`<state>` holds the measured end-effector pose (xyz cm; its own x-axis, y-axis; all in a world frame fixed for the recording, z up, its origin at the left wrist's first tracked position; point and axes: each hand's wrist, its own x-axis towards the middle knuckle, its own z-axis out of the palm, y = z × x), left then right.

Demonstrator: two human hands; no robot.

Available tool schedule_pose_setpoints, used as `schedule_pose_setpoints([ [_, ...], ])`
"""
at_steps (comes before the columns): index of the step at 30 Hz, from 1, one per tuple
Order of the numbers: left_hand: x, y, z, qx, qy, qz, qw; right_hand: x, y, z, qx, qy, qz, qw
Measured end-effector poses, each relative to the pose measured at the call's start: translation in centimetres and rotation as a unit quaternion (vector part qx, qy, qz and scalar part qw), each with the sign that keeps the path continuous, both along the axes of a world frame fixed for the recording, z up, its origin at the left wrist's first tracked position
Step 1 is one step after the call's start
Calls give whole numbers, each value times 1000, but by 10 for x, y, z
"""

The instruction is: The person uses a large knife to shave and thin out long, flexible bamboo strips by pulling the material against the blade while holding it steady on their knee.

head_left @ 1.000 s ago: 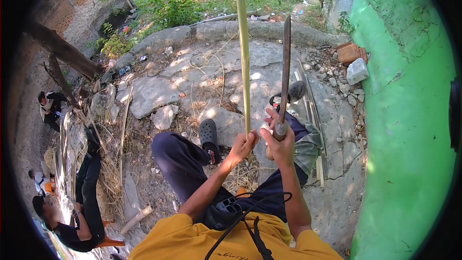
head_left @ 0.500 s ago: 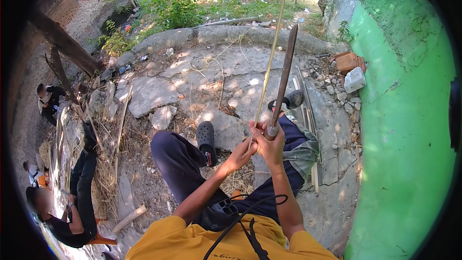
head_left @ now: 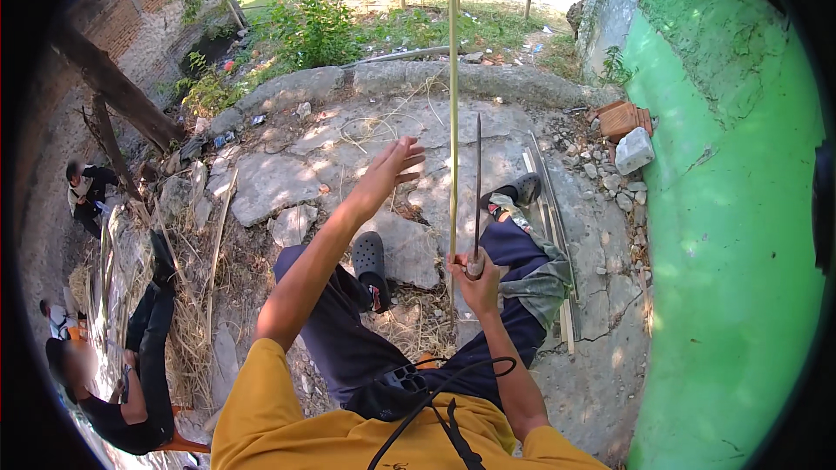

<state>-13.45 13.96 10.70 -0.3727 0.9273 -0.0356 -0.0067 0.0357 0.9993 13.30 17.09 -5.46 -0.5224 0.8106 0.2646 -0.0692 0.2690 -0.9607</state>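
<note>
My right hand [head_left: 479, 287] is closed around the handle of a long knife [head_left: 478, 187], whose narrow dark blade points away from me, seen nearly edge-on. Thumb and fingers of the same hand also pinch a long, thin bamboo strip [head_left: 453, 113]. This strip stands to the left of the blade, running out past the top of the picture, with a short end hanging below the hand. My left hand [head_left: 394, 172] is raised to the left of the strip, apart from it, fingers stretched out and holding nothing.
Loose bamboo strips [head_left: 550, 235] lie beside my right leg. Stones and a white block [head_left: 634, 151] rest along the green wall [head_left: 731, 252]. At left, a person in dark clothes [head_left: 139, 383] sits near dry fibres and more strips; others sit farther back.
My left hand has let go of the strip near my right hand and moved up and left, opening. The strip now stands straighter, and the knife has turned its blade edge-on.
</note>
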Motion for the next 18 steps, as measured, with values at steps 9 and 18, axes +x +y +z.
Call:
schedule_pose_setpoints([
  [9,9,-10,111,353,-139,29,925,8,-35,-50,-3,-45,24,999],
  [18,31,-56,147,274,-49,68,958,-4,-37,-73,-45,-60,26,997],
])
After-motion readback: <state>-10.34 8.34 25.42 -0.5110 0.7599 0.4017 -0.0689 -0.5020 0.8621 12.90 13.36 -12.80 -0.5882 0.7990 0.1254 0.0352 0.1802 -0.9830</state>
